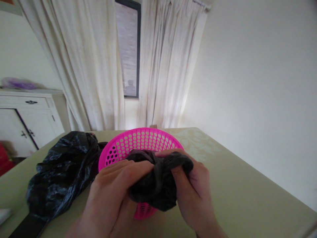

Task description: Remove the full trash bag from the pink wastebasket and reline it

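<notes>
Head view: two hands, left hand (pixel 116 185) and right hand (pixel 195 185), fingers clenched on one dark cloth (pixel 158 185) over one pink basket (pixel 138 140).

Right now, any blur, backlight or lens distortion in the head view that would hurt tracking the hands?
Head view: window backlights the scene and the curtains glow. Left hand and right hand are soft with slight blur, gripping the dark garment over the pink basket. Wide-angle lens bends the walls; the black plastic bag shows faint glare.

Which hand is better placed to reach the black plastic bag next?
Probably left. The left hand is nearer the black plastic bag, which lies left of the pink basket. Both hands, including the right hand, grip the dark cloth.
</notes>
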Demonstrator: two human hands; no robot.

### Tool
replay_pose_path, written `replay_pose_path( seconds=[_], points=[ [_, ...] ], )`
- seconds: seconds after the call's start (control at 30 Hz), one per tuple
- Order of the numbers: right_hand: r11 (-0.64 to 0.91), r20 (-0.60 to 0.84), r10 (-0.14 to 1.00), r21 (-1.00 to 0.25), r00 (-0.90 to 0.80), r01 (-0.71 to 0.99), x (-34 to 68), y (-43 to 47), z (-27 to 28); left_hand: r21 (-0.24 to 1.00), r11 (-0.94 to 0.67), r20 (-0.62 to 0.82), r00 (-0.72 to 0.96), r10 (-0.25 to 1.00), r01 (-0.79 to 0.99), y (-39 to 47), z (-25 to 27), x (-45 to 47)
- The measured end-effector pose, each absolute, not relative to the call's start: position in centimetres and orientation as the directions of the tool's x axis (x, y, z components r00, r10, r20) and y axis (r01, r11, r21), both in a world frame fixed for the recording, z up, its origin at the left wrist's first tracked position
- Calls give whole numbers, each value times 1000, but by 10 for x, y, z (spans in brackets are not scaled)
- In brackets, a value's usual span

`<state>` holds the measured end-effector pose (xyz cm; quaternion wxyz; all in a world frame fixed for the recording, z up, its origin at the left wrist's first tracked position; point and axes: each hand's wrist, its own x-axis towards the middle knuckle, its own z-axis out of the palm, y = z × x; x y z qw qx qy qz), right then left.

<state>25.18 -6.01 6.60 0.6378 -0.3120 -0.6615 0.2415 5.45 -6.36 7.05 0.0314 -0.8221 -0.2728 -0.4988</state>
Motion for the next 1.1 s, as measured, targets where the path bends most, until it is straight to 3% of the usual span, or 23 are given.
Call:
replay_pose_path(
  seconds=[0.07,0.13,0.27,0.37,0.47,0.63,0.7,0.8,0.87,1.0,1.1],
  points=[
    [651,649,752,-759,111,28,250,-57,65,75,-894,826,475,304,442,-65,74,53],
    [649,645,754,-761,124,15,251,-55,64,10,-905,811,526,256,426,-68,75,53],
    [707,699,706,-682,-116,186,259,-58,71,109,-873,865,387,319,475,-69,68,54],
    [707,634,695,-687,-338,165,263,-69,80,205,-834,873,289,393,512,-64,64,51],
    [725,581,648,-669,-493,166,263,-80,86,256,-855,847,322,423,450,-62,67,48],
    [700,502,707,-597,-498,393,259,-83,78,262,-879,822,384,420,399,-72,71,47],
    [718,551,695,-548,-462,428,259,-79,72,264,-865,819,375,435,427,-75,71,48],
    [791,738,576,-394,-353,468,260,-74,65,271,-787,832,277,481,554,-76,69,50],
    [820,833,460,-266,-306,507,258,-74,64,340,-715,833,157,530,611,-74,68,54],
    [852,902,275,-69,-332,518,250,-76,64,591,-624,743,-45,668,511,-71,72,58],
    [864,919,217,-24,-330,504,243,-76,55,670,-606,692,-65,719,428,-70,76,58]
  ],
)
